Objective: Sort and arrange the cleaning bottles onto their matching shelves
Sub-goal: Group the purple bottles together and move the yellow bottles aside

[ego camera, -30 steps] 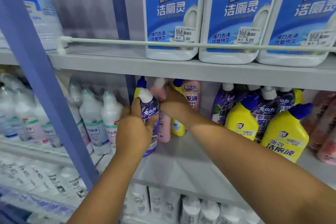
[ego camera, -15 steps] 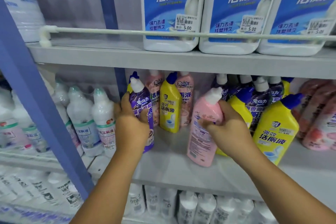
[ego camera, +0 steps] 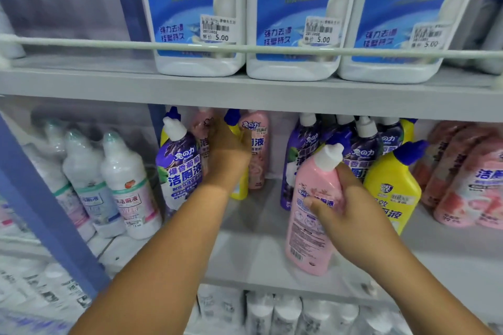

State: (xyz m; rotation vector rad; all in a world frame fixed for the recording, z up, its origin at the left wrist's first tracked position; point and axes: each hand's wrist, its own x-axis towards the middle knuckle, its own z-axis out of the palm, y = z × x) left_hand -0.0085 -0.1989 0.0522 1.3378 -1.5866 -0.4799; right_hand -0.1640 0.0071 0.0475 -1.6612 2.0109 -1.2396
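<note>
My right hand (ego camera: 351, 215) is shut on a pink bottle (ego camera: 307, 228) with a white cap, held tilted over the front of the grey middle shelf (ego camera: 253, 255). My left hand (ego camera: 227, 156) reaches deep into the shelf, just right of a purple bottle (ego camera: 179, 171) that stands free. It covers a yellow bottle (ego camera: 239, 190) and touches a pink bottle (ego camera: 200, 130) behind. Which of these it grips is hidden. Another pink bottle (ego camera: 257, 149) stands right of the hand.
Purple bottles (ego camera: 299, 149), a yellow bottle with a blue cap (ego camera: 392, 185) and pink bottles (ego camera: 473, 187) crowd the shelf's right. Three big blue-labelled jugs (ego camera: 294, 8) stand above behind a white rail (ego camera: 81, 42). White bottles (ego camera: 128, 187) fill the left bay beyond a blue post (ego camera: 46, 207).
My left hand let go of the purple bottle and moved right and back to the yellow and pink bottles. My right hand kept the pink bottle, shifting slightly.
</note>
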